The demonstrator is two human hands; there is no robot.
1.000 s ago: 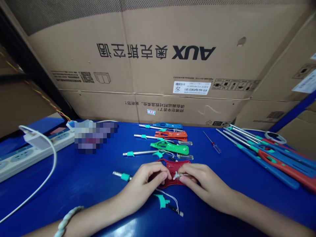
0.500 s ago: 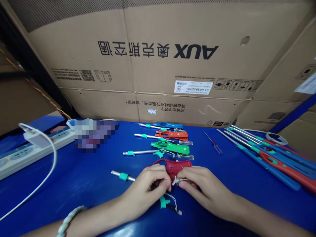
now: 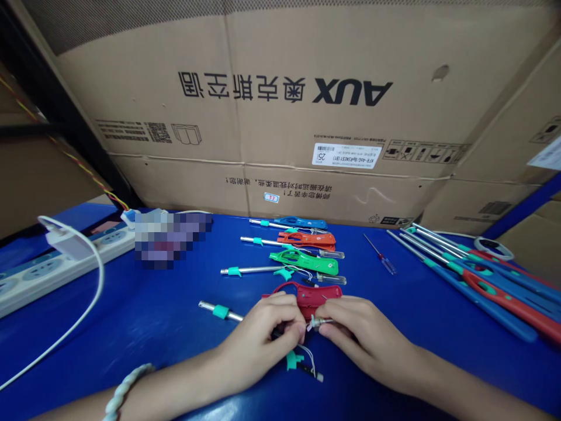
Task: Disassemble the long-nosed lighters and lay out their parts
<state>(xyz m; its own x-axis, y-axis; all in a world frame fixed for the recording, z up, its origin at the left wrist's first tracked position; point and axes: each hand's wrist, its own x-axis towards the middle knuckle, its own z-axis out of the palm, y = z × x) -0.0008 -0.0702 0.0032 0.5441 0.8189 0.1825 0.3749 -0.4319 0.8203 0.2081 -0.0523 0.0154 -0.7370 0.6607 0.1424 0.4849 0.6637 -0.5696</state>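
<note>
My right hand [image 3: 368,333] is closed around a lighter fuel tank [image 3: 319,322]; only its metal and white valve end shows, pointing left. My left hand [image 3: 274,330] is pinched right beside that valve, and whatever lies between its fingertips is hidden. Just behind both hands lies an open red lighter shell [image 3: 312,296], partly covered by them. A metal lighter tube [image 3: 221,311] with a teal collar sticks out to the left from behind my left hand. Below the fingers lie a teal trigger [image 3: 293,360] and a black igniter [image 3: 310,371] with white wires.
Opened green [image 3: 307,264], orange [image 3: 307,238] and blue lighter shells [image 3: 303,223] lie in a column behind, with their parts. A screwdriver [image 3: 385,262] and several whole lighters [image 3: 491,292] are at right. A power strip [image 3: 83,252] stands left; a cardboard box [image 3: 272,134] closes off the back.
The view has shifted slightly, so everything sits a little further right. Both hands keep nearly the same pose at the valve end.
</note>
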